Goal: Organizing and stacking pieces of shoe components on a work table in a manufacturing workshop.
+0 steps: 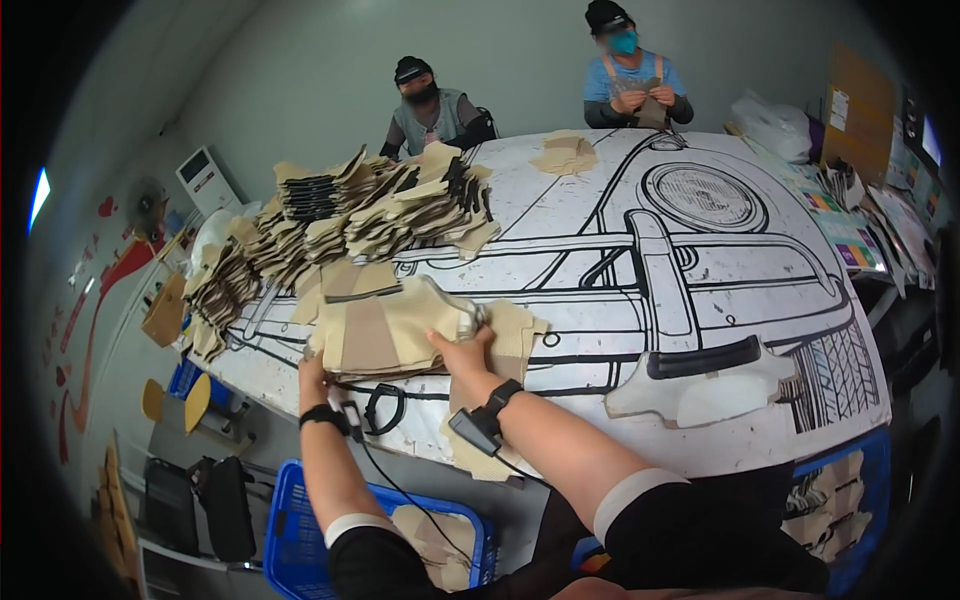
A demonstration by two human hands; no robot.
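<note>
A stack of beige and tan fabric pieces (375, 330) lies near the table's front edge, between my two hands. At its left edge my left hand (313, 365) grips the side, its fingers mostly hidden. My right hand (464, 352) holds the right edge, thumb on top and the other fingers partly out of sight. Another beige piece (515, 335) shows just beyond my right hand. A black strap loop (384, 410) lies on the table below the stack. Both wrists carry black bands with small devices, and a cable hangs from the left one.
Large piles of similar pieces (340, 215) cover the table's far left. A white board with a black strip (700, 385) lies at right. Blue baskets (290, 540) with fabric stand below the front edge. Two people are across the table; one holds a piece (652, 112).
</note>
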